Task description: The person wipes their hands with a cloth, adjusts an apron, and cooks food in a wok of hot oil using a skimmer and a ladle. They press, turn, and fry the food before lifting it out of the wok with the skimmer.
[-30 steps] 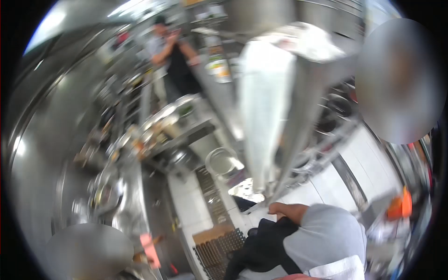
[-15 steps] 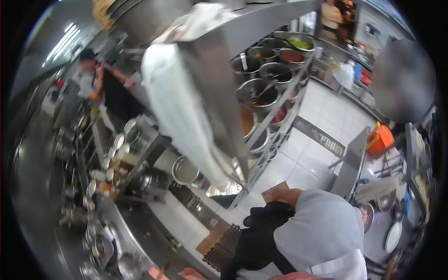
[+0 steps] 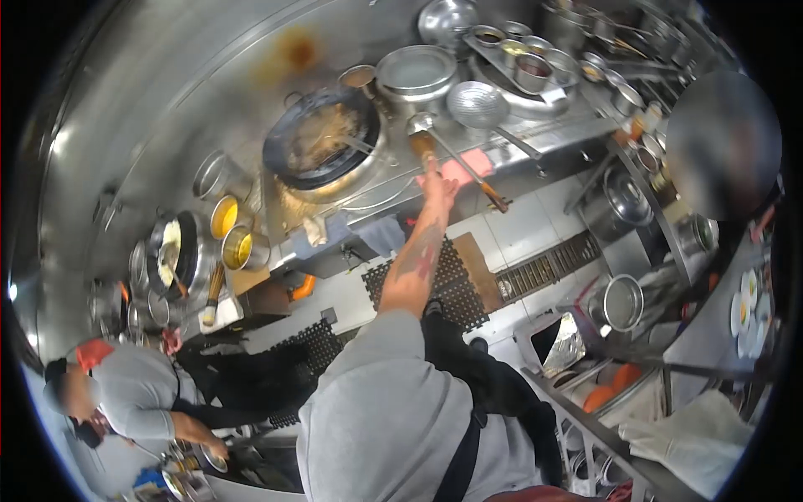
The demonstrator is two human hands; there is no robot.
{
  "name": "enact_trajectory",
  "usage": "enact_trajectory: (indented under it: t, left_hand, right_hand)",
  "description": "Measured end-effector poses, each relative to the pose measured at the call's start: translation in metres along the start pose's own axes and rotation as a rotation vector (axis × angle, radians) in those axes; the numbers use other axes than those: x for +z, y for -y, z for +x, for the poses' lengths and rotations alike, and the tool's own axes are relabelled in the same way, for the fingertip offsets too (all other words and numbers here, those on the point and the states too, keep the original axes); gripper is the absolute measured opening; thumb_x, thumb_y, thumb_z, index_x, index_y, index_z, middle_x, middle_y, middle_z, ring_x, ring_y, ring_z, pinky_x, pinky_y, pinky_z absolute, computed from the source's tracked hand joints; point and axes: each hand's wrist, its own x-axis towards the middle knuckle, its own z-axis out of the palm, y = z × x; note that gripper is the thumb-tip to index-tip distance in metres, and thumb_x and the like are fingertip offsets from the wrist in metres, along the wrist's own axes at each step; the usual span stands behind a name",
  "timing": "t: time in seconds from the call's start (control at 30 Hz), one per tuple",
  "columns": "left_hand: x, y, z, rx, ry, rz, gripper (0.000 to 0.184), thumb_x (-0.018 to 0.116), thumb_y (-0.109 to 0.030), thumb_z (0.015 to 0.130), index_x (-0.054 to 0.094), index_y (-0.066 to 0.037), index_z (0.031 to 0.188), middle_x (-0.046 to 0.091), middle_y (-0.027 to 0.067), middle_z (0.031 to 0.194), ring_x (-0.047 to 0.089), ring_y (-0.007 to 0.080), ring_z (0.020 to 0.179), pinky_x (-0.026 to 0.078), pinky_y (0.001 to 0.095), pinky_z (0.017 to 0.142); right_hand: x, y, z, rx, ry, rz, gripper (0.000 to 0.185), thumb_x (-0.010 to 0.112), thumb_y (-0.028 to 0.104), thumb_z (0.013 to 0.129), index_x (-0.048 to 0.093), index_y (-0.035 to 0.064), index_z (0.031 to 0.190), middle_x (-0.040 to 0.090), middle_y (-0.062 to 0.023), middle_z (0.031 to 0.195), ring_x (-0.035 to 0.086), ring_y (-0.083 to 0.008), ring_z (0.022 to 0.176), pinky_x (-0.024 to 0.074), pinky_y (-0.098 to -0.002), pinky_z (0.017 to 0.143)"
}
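Note:
My left hand (image 3: 438, 186) reaches out over the front edge of the steel stove counter. Its fingers are closed at the narrow end of a brown brush (image 3: 421, 145). Beside the brush lies a ladle (image 3: 462, 161), its long handle slanting past the hand and over the counter edge. A pink cloth (image 3: 470, 166) sits just right of my fingers. To the left, a black wok (image 3: 322, 138) with brownish liquid and a utensil in it rests on a burner. My right hand is not visible.
A covered pot (image 3: 416, 71) and a perforated strainer (image 3: 477, 105) stand behind the hand. A co-worker (image 3: 142, 389) in a grey shirt bends at the lower left. Black mats (image 3: 452, 289) lie on the floor. A metal rack (image 3: 585, 418) is at the lower right.
The view has swung from the aisle and rack to the stove. The hanging white cloth near the centre has left that spot. My left arm has come into view, stretched forward to the brush.

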Motion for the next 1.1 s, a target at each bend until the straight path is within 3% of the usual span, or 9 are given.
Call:
enact_trajectory:
  t: [0.33,0.47,0.73,0.83,0.87,0.97,1.0,1.03,1.1]
  left_hand:
    - [-0.032,-0.047,-0.009,0.032,0.038,-0.175,0.092,0.05,-0.064,0.079,0.013,-0.006,0.14,0.027,0.0216,0.135,0.038,0.0337,0.116,0.026,0.0459,0.101]
    - [-0.028,-0.126,0.039,0.272,-0.157,-0.078,0.047,0.045,-0.049,0.089,0.045,-0.009,0.114,0.054,0.0126,0.088,0.054,0.0267,0.08,0.047,0.0397,0.068]
    - [-0.073,-0.255,-0.038,0.461,0.242,-0.062,0.014,0.047,-0.024,0.092,0.051,-0.014,0.082,0.047,0.0,0.06,0.04,0.0106,0.042,0.03,0.0253,0.034]
    - [-0.092,-0.233,-0.185,1.058,0.296,0.798,0.039,0.052,-0.02,0.087,0.048,-0.005,0.123,0.059,0.0077,0.101,0.056,0.011,0.09,0.046,0.0276,0.082]
    - [-0.069,-0.219,-0.242,1.017,0.332,0.933,0.042,0.051,-0.016,0.085,0.046,0.0,0.124,0.05,0.0116,0.126,0.054,0.0189,0.106,0.045,0.0282,0.089]
    - [-0.151,-0.267,-0.159,0.548,0.743,0.286,0.035,0.029,-0.006,0.094,0.045,-0.001,0.124,0.06,0.0026,0.091,0.052,0.0009,0.06,0.044,0.011,0.053]
    - [-0.158,-0.268,-0.162,0.382,0.958,0.176,0.034,0.029,-0.011,0.096,0.045,-0.003,0.125,0.055,-0.0009,0.072,0.041,0.0007,0.048,0.035,0.0119,0.042]
    - [-0.149,-0.262,-0.174,0.427,0.264,0.294,0.032,0.037,-0.022,0.095,0.049,-0.005,0.12,0.054,0.0005,0.067,0.039,0.0031,0.045,0.033,0.0151,0.04]
    - [-0.224,-0.304,-0.05,0.926,-0.314,1.253,0.018,0.043,-0.017,0.086,0.051,-0.001,0.083,0.049,0.0066,0.06,0.04,0.0165,0.039,0.031,0.0313,0.034]
  right_hand:
    - [-0.011,0.149,0.053,0.092,0.18,0.082,0.03,0.055,0.024,0.083,0.058,0.0016,0.103,0.064,-0.0091,0.078,0.055,-0.0137,0.057,0.0441,-0.0275,0.05]
    - [-0.007,0.163,0.048,0.081,0.218,0.052,0.03,0.055,0.024,0.084,0.058,0.0021,0.104,0.063,-0.0092,0.079,0.055,-0.0144,0.057,0.0445,-0.0286,0.05]
    - [-0.037,0.084,0.035,0.229,0.26,0.038,0.031,0.055,0.024,0.084,0.056,0.0029,0.106,0.063,-0.0095,0.081,0.055,-0.016,0.058,0.0455,-0.0306,0.051]
    - [-0.038,0.073,0.037,0.326,0.341,0.026,0.035,0.054,0.027,0.084,0.052,0.0054,0.111,0.061,-0.0126,0.095,0.062,-0.0271,0.076,0.0504,-0.0434,0.064]
    - [-0.033,0.073,0.038,0.374,0.334,-0.015,0.033,0.055,0.028,0.084,0.055,0.0043,0.106,0.061,-0.0134,0.096,0.063,-0.026,0.079,0.052,-0.0423,0.062]
    - [-0.03,0.058,0.05,-0.019,0.433,-0.447,0.043,0.056,0.037,0.082,0.06,0.0008,0.103,0.065,-0.012,0.089,0.065,-0.0231,0.071,0.0549,-0.0391,0.056]
    - [-0.026,0.075,0.052,0.192,0.364,-0.389,0.043,0.055,0.038,0.081,0.062,-0.0019,0.096,0.065,-0.0133,0.083,0.065,-0.024,0.066,0.0549,-0.0372,0.053]
    - [-0.024,0.08,0.055,-0.024,0.324,-0.572,0.041,0.054,0.037,0.081,0.063,-0.0014,0.092,0.065,-0.0129,0.079,0.065,-0.0239,0.064,0.055,-0.037,0.052]
    - [-0.024,0.094,0.06,0.021,0.371,-0.51,0.039,0.053,0.036,0.082,0.063,-0.0001,0.092,0.065,-0.0117,0.077,0.064,-0.0234,0.062,0.0542,-0.0358,0.051]
